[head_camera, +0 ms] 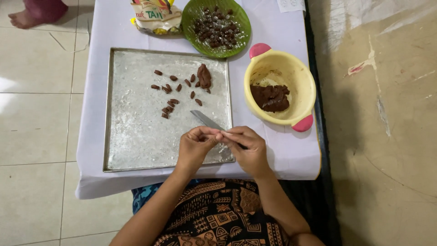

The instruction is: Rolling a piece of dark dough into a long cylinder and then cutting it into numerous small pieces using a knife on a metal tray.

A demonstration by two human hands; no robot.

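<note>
At lower centre of the frame, the left hand [195, 146] and right hand [246, 146] meet fingertip to fingertip, pinching something too small to identify, above the near edge of a metal tray [132, 136]. A knife [207, 120] lies on the tray just beyond the hands; cut brown dough pieces [170, 98] sit upper centre, and a yellow bowl [296, 77] of dough stands right.

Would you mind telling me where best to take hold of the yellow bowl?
Probably by the pink handles at opposite ends of the yellow bowl's rim, one per hand, from the sides: they jut outward, and brown dough sits inside.
</note>
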